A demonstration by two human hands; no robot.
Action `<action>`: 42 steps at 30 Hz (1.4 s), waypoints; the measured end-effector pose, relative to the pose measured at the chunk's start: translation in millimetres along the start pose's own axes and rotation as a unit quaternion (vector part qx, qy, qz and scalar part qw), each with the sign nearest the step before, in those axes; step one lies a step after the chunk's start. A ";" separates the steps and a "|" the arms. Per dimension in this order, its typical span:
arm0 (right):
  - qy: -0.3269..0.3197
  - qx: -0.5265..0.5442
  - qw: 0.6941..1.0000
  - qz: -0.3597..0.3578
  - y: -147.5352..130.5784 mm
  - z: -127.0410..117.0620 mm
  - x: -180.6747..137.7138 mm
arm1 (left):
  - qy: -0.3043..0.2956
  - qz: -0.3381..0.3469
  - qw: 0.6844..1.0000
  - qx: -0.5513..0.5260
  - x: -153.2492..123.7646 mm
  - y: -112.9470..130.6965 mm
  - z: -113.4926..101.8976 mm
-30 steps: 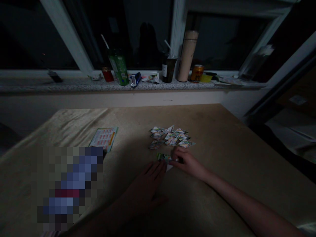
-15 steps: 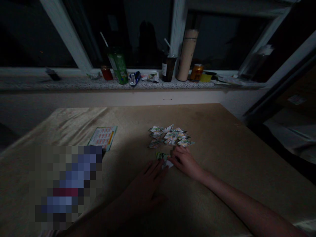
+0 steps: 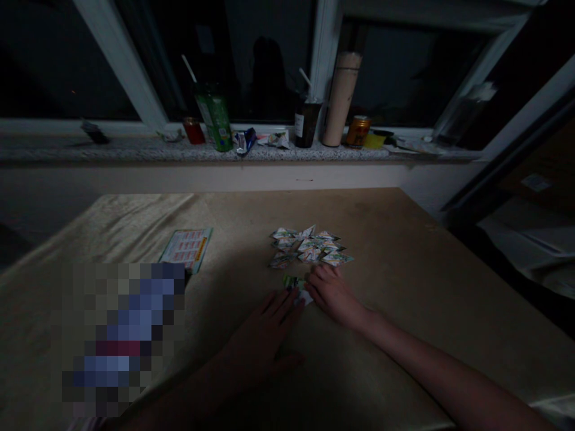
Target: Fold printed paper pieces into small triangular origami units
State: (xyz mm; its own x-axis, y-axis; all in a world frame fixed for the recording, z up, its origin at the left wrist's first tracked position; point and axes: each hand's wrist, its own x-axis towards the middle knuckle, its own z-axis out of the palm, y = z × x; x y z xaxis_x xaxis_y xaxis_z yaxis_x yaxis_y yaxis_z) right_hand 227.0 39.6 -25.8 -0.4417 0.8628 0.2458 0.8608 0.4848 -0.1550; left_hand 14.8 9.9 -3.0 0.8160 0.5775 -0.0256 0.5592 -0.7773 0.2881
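Observation:
A small printed piece of paper [image 3: 302, 288], green and white, lies on the table between my hands. My left hand [image 3: 265, 328] is stretched out flat, its fingertips resting on the paper's near left side and its thumb apart. Curled fingers of my right hand [image 3: 335, 292] close on the paper's right edge, hiding part of it. Just beyond are several folded paper pieces [image 3: 309, 245] with pointed ends, set close together in rows.
A printed sheet [image 3: 187, 248] lies at the left, beside a pixelated blue area [image 3: 139, 317]. On the windowsill stand a green bottle [image 3: 220, 123], a dark cup with a straw [image 3: 306, 123], a tall beige flask [image 3: 341, 99] and an orange can [image 3: 358, 131].
My right hand has shifted slightly left over the paper, covering more of its right side. My left hand stays nearly in place. The view has moved very slightly.

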 end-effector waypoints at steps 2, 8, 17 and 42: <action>-0.002 -0.012 1.000 -0.004 -0.7 0.5 0.5 | 0.007 -0.005 1.000 -0.013 -0.3 -2.2 -0.3; -0.006 -0.028 1.000 -0.012 -1.7 0.7 2.2 | 0.000 0.016 1.000 -0.015 -0.4 -6.2 -5.6; -0.010 -0.019 1.000 -0.006 -1.3 1.9 2.4 | -0.019 0.022 1.000 0.010 0.1 -3.8 -6.3; -0.013 -0.031 0.999 -0.011 -1.6 0.2 3.2 | 0.001 0.042 0.999 -0.002 -1.9 -11.4 -5.7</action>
State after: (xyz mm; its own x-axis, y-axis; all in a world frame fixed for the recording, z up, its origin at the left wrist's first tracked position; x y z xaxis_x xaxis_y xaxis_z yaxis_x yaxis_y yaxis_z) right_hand 224.2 41.6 -25.0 -0.4668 0.8557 0.2232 0.8644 0.4948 -0.0895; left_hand 6.2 19.0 -0.8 0.8594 0.5114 -0.0004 0.4891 -0.8217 0.2927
